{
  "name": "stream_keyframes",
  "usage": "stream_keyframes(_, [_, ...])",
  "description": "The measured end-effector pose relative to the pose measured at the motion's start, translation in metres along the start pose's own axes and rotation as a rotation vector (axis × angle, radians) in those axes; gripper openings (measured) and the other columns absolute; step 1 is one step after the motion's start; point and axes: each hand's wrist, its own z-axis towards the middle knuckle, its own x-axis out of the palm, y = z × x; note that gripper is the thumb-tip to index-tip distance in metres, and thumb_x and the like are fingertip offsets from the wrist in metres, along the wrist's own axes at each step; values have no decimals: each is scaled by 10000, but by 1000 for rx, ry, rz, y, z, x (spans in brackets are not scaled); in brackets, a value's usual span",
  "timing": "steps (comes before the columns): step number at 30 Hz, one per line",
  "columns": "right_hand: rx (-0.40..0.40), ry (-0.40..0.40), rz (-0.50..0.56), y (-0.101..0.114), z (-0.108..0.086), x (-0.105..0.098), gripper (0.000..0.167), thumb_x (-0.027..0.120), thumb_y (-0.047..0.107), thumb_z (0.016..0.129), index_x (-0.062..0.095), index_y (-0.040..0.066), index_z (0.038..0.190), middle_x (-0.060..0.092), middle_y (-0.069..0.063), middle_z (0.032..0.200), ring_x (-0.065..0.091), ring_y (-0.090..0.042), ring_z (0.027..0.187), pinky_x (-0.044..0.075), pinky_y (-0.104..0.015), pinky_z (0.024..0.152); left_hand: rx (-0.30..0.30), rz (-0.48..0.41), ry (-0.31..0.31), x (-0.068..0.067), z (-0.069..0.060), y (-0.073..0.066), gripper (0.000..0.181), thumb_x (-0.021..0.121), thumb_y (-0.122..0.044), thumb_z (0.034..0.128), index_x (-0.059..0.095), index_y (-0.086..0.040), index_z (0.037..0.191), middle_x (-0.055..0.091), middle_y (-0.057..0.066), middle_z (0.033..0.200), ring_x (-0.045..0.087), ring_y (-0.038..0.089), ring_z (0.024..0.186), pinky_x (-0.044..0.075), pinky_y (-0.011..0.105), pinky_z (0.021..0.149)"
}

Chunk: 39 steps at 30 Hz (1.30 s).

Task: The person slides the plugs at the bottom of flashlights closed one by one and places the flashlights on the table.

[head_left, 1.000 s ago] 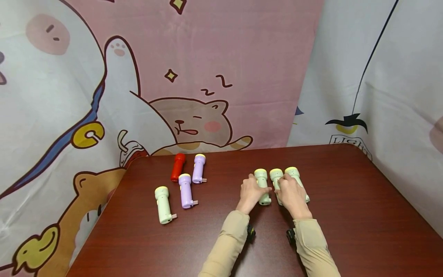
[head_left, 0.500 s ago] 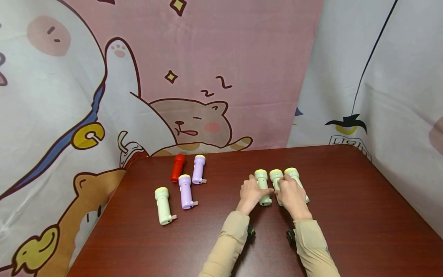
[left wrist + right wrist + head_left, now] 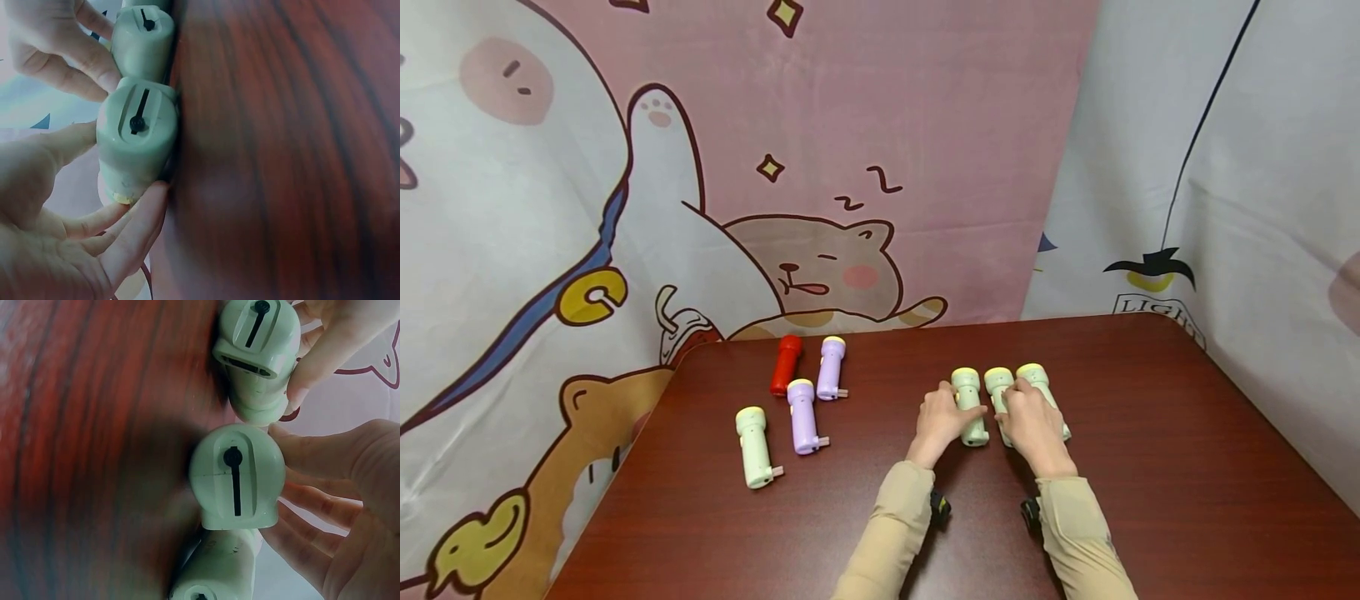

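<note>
Three pale green flashlights with yellow rims lie side by side on the right half of the table. My left hand (image 3: 940,423) holds the left green flashlight (image 3: 967,385), its thumb on one side and fingers on the other. My right hand (image 3: 1032,423) grips the middle green flashlight (image 3: 998,382) and partly covers it. Close beside that hand lies the right green flashlight (image 3: 1036,375), slightly slanted. In the left wrist view the left flashlight's end (image 3: 139,119) shows a black slot. The right wrist view shows the middle flashlight's slotted end (image 3: 237,478) between thumb and fingers.
Over on the left of the brown table (image 3: 865,517) lie a red flashlight (image 3: 786,365), two purple flashlights, one farther back (image 3: 831,367) and one nearer (image 3: 803,417), and another green flashlight (image 3: 753,447). A patterned cloth (image 3: 925,150) hangs behind the table's back edge.
My left wrist and forearm have shifted slightly to the left, and the left thumb has drawn back a little. The right hand and the flashlights look the same.
</note>
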Motion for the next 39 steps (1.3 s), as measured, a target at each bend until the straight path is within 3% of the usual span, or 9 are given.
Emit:
stream_keyframes(7, [0, 5, -1, 0, -1, 0, 177, 788, 116, 739, 677, 25, 842, 598, -131, 969, 614, -339, 809, 489, -477, 532, -1, -61, 17, -8, 1, 4, 405, 698, -353, 837, 618, -43, 1085, 655, 30, 807, 617, 176, 701, 448, 272, 577])
stream_keyframes(16, [5, -3, 3, 1, -1, -1, 175, 790, 110, 735, 668, 26, 828, 597, -131, 950, 612, -338, 795, 490, -475, 531, 19, -101, -2, -20, 0, 8, 309, 668, -276, 862, 642, -38, 1057, 693, 28, 822, 622, 149, 693, 461, 262, 594])
stream_keyframes(28, [9, 2, 19, 0, -1, -2, 168, 777, 109, 744, 680, 26, 852, 600, -131, 975, 618, -342, 828, 493, -493, 558, 4, -83, -101, -41, -2, 24, 301, 678, -265, 858, 660, -38, 1055, 716, 47, 834, 648, 167, 678, 477, 278, 581])
stream_keyframes(39, [1, -10, 26, -1, -1, -2, 154, 777, 101, 738, 674, 26, 825, 598, -131, 950, 618, -339, 810, 493, -491, 555, -17, -65, -240, -61, -3, 45, 259, 696, -212, 831, 664, -25, 1008, 724, 78, 818, 684, 284, 757, 525, 400, 674])
